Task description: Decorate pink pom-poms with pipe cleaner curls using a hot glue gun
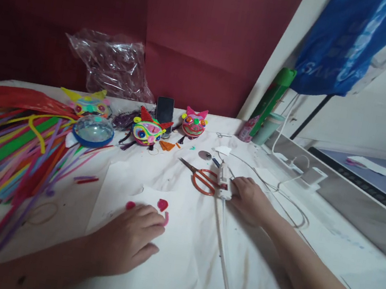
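My left hand (135, 238) lies palm down on a white paper sheet (172, 269), fingers loosely extended and holding nothing. By its fingertips are several small pink-red pieces, among them a rounded one (162, 204) and a curved strip (166, 218). My right hand (251, 199) is closed at the side of a white hot glue gun (224, 182), its fingers partly hiding the handle. A long pale glue stick (226, 268) runs out of the gun's back end. Orange-handled scissors (203, 182) lie just left of the gun.
Colourful lion-head ornaments (147, 129) stand at the back near a black phone (165, 110). Fuzzy coloured stems (2, 157) and a blue-rimmed round dish (93, 131) are on the left. Cables (289, 207) and a power strip (288, 163) lie right, near a green cup (269, 127).
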Action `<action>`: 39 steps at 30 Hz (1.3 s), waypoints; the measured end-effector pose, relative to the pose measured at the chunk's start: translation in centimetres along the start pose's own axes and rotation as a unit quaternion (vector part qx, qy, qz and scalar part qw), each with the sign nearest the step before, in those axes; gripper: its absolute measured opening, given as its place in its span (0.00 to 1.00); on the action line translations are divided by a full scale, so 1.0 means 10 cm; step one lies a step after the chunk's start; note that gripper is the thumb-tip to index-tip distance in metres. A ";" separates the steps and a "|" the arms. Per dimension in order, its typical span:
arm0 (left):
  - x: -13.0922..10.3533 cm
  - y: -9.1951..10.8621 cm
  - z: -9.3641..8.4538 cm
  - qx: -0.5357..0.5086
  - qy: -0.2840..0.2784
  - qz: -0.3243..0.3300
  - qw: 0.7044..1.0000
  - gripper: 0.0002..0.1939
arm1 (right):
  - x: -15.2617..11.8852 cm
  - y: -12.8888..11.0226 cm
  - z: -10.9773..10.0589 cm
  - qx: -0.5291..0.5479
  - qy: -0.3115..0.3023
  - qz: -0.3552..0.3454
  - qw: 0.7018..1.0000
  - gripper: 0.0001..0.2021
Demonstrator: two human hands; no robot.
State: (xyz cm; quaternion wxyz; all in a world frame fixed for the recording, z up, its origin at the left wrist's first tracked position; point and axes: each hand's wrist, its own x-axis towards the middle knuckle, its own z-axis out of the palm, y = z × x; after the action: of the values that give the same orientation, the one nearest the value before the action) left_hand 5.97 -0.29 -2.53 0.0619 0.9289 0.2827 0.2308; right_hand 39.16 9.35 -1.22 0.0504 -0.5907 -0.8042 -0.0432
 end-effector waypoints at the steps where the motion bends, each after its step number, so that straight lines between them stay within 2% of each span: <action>1: 0.00 0.00 0.00 -0.001 0.000 0.001 1.000 0.07 | -0.01 0.00 -0.01 0.015 0.043 0.003 0.999 0.05; 3: 0.00 0.00 0.00 0.001 0.000 0.004 1.000 0.06 | -0.04 -0.04 -0.08 0.088 0.123 0.009 0.988 0.06; 5: 0.00 0.00 0.00 0.006 -0.001 0.008 1.000 0.05 | -0.10 -0.14 -0.18 0.207 0.132 0.010 0.969 0.11; 9: 0.02 0.01 -0.01 0.017 -0.003 0.016 1.000 0.05 | -0.25 -0.47 -0.26 0.419 -0.035 0.005 0.907 0.15; 12: 0.02 0.01 -0.01 0.020 -0.002 0.013 1.000 0.04 | -0.33 -0.68 -0.18 0.463 -0.127 -0.013 0.877 0.16; 16: 0.02 0.00 0.01 0.019 -0.002 0.015 1.000 0.05 | -0.39 -0.79 -0.10 0.429 -0.127 -0.066 0.892 0.17; 21: 0.03 0.00 0.01 0.012 -0.009 0.011 1.000 0.06 | -0.40 -0.78 -0.16 0.368 -0.127 -0.114 0.914 0.19; 26: 0.03 -0.01 0.01 0.003 -0.021 0.011 1.000 0.06 | -0.40 -0.81 -0.22 0.357 -0.115 -0.126 0.918 0.18; 29: 0.03 -0.02 0.02 -0.003 -0.030 0.009 1.000 0.06 | -0.39 -0.84 -0.24 0.350 -0.112 -0.143 0.919 0.20; 39: 0.02 -0.02 0.02 -0.010 -0.040 0.000 0.999 0.06 | -0.37 -0.86 -0.20 0.351 -0.114 -0.142 0.918 0.20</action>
State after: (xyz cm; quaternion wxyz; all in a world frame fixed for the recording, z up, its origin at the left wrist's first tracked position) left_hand 6.08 -0.03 -2.70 0.0824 0.9367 0.2779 0.1964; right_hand 32.10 3.05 0.19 0.1558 -0.4155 -0.8434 0.3030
